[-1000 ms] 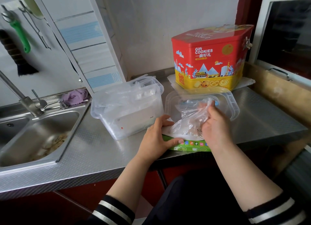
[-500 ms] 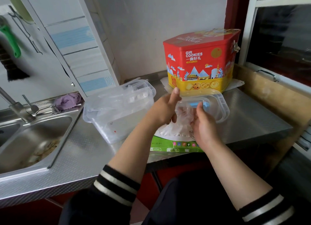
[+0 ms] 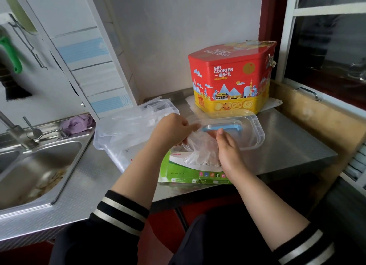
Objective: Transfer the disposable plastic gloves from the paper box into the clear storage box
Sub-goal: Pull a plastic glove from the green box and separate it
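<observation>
The disposable plastic gloves (image 3: 200, 151) sit as a crumpled clear bunch on top of the paper box (image 3: 190, 171), which lies flat at the counter's front edge, at about six o'clock from the red cookie tin (image 3: 229, 80). Half a second ago the bunch was pinched between both hands above the box; a second ago the left hand was pressing the box down instead. Now the left hand (image 3: 172, 130) has lifted toward ten o'clock of the bunch, in the direction of the clear storage box (image 3: 122, 132), apparently drawing film out with it. That suggests a pull-and-carry toward the storage box has begun, though most gloves remain at the paper box.

The left hand's fingers are curled and appear to pinch the upper edge of the film; the exact contact is hard to make out. The right hand (image 3: 227, 149) lies against the bunch's three o'clock side, fingers fairly straight; whether it grips or merely steadies the film cannot be told.

The storage box stands open at nine o'clock of the paper box. Its lid (image 3: 251, 132), with a blue handle (image 3: 221, 127), lies at twelve o'clock.
</observation>
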Demonstrator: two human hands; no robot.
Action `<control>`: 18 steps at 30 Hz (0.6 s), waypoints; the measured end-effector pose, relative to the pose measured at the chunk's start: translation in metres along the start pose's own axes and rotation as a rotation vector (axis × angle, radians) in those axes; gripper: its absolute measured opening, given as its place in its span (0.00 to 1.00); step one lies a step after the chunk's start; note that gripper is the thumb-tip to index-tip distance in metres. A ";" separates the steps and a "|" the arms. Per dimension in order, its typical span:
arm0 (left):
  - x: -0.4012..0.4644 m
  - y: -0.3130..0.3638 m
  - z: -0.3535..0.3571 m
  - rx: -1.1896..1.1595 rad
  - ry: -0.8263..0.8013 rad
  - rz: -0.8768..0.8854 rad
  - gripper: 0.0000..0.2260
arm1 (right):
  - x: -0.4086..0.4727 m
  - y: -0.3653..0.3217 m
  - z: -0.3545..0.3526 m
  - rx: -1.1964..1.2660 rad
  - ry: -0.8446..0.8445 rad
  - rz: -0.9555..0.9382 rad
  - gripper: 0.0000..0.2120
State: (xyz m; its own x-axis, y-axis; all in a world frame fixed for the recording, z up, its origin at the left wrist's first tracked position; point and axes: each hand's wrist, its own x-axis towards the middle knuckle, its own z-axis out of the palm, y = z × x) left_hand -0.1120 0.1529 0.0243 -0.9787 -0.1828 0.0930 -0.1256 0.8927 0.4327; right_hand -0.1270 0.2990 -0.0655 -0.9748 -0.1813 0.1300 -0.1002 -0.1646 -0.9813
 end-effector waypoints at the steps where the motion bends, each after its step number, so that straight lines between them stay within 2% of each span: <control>1: -0.002 -0.006 -0.001 -0.016 -0.053 -0.012 0.20 | -0.001 0.000 0.000 -0.027 -0.026 -0.006 0.15; 5: -0.008 -0.023 -0.007 -0.165 -0.276 -0.108 0.09 | -0.006 -0.002 -0.001 -0.063 -0.130 -0.042 0.13; 9: -0.014 -0.014 -0.006 -0.194 -0.288 -0.156 0.00 | -0.007 0.001 0.002 -0.134 -0.196 -0.110 0.11; 11: -0.014 -0.006 0.000 -0.126 -0.277 -0.156 0.05 | -0.007 0.004 0.005 -0.145 -0.213 -0.138 0.10; 13: -0.012 0.000 0.009 0.070 -0.232 -0.124 0.09 | -0.006 0.005 0.006 -0.166 -0.208 -0.148 0.12; 15: -0.013 0.003 0.019 0.266 -0.120 -0.096 0.10 | -0.005 0.005 0.006 -0.204 -0.186 -0.153 0.10; 16: -0.016 0.003 0.023 0.290 -0.041 -0.096 0.11 | -0.004 0.005 0.005 -0.216 -0.172 -0.152 0.08; 18: -0.025 -0.001 0.029 0.192 0.073 -0.144 0.17 | -0.002 0.008 0.005 -0.249 -0.124 -0.157 0.09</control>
State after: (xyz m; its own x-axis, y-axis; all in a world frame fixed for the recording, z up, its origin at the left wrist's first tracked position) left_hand -0.0922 0.1691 -0.0045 -0.9350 -0.3373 0.1101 -0.2986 0.9157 0.2690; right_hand -0.1248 0.2934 -0.0727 -0.9133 -0.2920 0.2838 -0.3081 0.0398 -0.9505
